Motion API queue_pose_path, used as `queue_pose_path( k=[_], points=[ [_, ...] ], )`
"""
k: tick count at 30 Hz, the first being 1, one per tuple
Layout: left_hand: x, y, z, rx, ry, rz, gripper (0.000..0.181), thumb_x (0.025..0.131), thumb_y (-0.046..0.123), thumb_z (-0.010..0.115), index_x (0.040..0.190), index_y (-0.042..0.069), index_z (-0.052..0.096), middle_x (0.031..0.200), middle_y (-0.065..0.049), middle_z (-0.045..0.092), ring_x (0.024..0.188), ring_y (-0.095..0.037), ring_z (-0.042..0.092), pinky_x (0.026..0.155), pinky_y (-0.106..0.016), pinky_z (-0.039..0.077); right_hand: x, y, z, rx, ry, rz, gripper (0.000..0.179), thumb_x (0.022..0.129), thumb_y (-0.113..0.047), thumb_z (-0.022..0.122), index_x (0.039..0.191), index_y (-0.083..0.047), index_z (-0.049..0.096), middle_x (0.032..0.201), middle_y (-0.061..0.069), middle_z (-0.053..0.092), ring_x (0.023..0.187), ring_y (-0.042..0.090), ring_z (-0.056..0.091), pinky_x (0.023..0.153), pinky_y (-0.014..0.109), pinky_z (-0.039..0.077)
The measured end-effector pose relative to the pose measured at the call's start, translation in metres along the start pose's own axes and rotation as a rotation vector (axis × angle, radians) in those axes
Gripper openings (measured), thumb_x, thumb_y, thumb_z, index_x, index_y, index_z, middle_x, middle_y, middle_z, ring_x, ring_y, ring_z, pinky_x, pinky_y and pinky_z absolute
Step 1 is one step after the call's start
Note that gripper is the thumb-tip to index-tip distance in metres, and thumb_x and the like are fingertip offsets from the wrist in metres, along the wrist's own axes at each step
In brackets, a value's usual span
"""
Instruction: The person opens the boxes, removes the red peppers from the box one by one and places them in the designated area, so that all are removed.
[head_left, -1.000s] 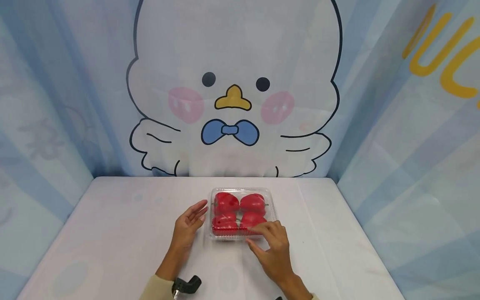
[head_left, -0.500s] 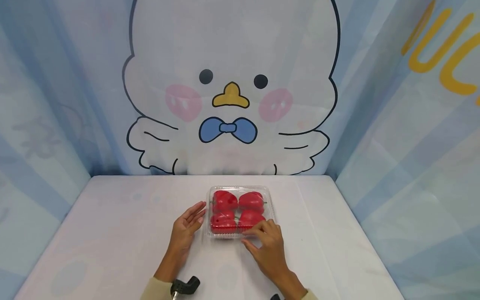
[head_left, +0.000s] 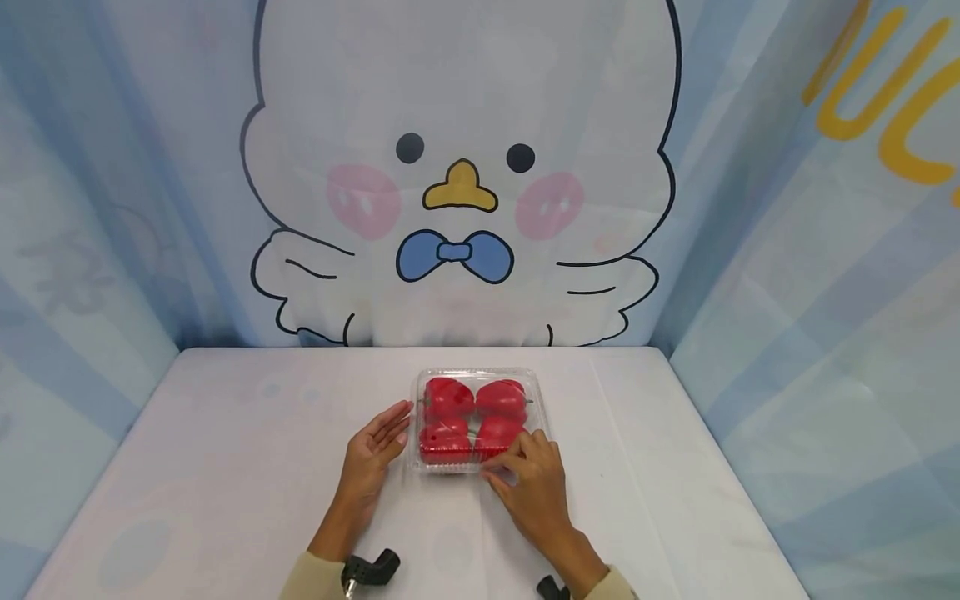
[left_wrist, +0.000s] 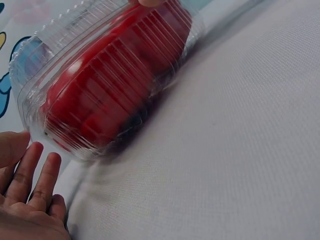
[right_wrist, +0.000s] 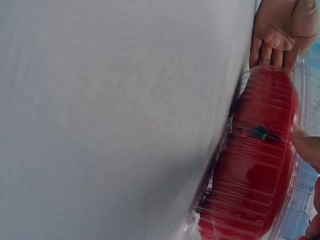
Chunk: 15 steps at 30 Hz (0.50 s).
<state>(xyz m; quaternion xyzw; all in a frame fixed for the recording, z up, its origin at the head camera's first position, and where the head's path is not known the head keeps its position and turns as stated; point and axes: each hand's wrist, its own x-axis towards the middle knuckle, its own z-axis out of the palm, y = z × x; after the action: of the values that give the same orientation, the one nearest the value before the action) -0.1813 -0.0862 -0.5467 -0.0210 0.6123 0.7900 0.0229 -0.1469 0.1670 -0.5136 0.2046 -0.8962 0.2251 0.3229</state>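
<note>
A clear plastic clamshell box (head_left: 480, 372) sits on the white table with its lid down. Inside are several red bell peppers (head_left: 448, 400) with green stems. My right hand (head_left: 536, 487) is at the box's front right, thumb and index fingertip pinching the front rim. In the right wrist view, the thumb (right_wrist: 307, 147) lies against the ridged edge. My left hand (head_left: 367, 462) is beside the left wall, palm turned inward and fingers extended. The left wrist view shows those fingers (left_wrist: 45, 180) right at the box's corner.
The white table (head_left: 247, 467) extends to both sides and in front of the box. Behind it hangs a backdrop (head_left: 457, 317) printed with a cartoon bird, and printed curtains close in the left and right. A black camera mount (head_left: 372, 569) is on the left wrist.
My right thumb has come up toward the index finger at the box's front rim, narrowing the gap between them. The left hand and the box hold their places; the head view shifts slightly.
</note>
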Motion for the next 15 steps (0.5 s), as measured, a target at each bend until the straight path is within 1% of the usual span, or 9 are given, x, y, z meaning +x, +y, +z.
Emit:
queue_pose_path(
  k=[8, 11, 15],
  points=[
    [0.0003, -0.0009, 0.0006, 0.019, -0.002, -0.004, 0.052, 0.106, 0.007, 0.064, 0.156, 0.009, 0.051, 0.162, -0.012, 0.052, 0.15, -0.03, 0.051, 0.107, -0.011, 0.05, 0.0015, -0.0001, -0.0001, 0.033, -0.003, 0.036, 0.025, 0.062, -0.018, 0.105, 0.078, -0.021, 0.086, 0.075, -0.009, 0.051, 0.077, 0.008, 0.04, 0.068, 0.023, 0.029],
    [0.0003, -0.0009, 0.0006, 0.022, 0.001, -0.003, 0.051, 0.106, 0.006, 0.063, 0.156, 0.008, 0.052, 0.162, -0.013, 0.053, 0.15, -0.031, 0.052, 0.107, -0.011, 0.051, 0.0024, -0.0003, 0.0003, 0.035, 0.0, 0.031, 0.025, 0.062, -0.017, 0.105, 0.078, -0.02, 0.086, 0.075, -0.009, 0.051, 0.077, 0.008, 0.041, 0.068, 0.024, 0.03],
    [0.0006, -0.0002, 0.0007, 0.011, 0.002, -0.015, 0.051, 0.106, 0.004, 0.062, 0.155, 0.01, 0.053, 0.161, -0.01, 0.053, 0.15, -0.029, 0.051, 0.107, -0.011, 0.051, 0.0033, -0.0007, 0.0004, 0.027, 0.003, 0.006, 0.024, 0.064, -0.015, 0.104, 0.078, -0.019, 0.085, 0.076, -0.008, 0.052, 0.078, 0.01, 0.042, 0.068, 0.025, 0.032]
  ],
)
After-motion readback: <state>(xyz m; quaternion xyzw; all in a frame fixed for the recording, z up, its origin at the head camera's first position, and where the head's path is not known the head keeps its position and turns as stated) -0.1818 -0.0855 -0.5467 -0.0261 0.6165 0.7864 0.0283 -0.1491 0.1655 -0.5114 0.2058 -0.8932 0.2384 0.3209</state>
